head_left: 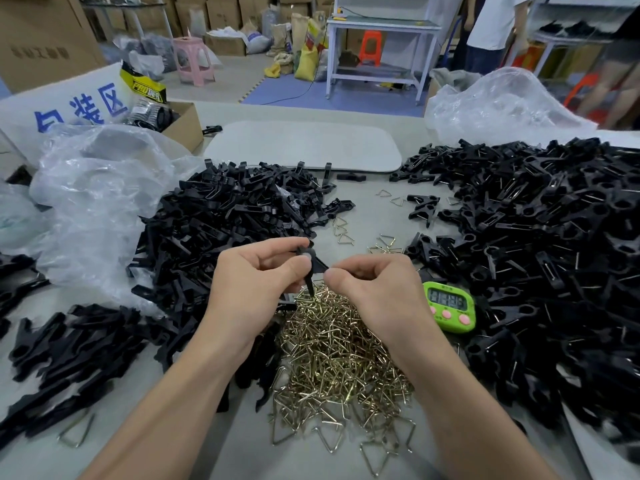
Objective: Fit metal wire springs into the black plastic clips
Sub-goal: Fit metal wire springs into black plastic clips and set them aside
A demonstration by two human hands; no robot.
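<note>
Left hand (pixel 256 282) pinches a black clip (pixel 307 263) between thumb and forefinger, in the gap between both hands. The clip's long axis stands roughly upright, thin leg pointing down at the wire springs (pixel 339 358) heaped under the wrists. Right hand (pixel 377 289), fingers curled, pinches the clip's side arm. A green timer (pixel 450 306) sits just right of it.

Matt black plastic clips (pixel 242 216), shiny brassy wire springs (pixel 332 348), crinkled clear plastic bag (pixel 100 202)
</note>
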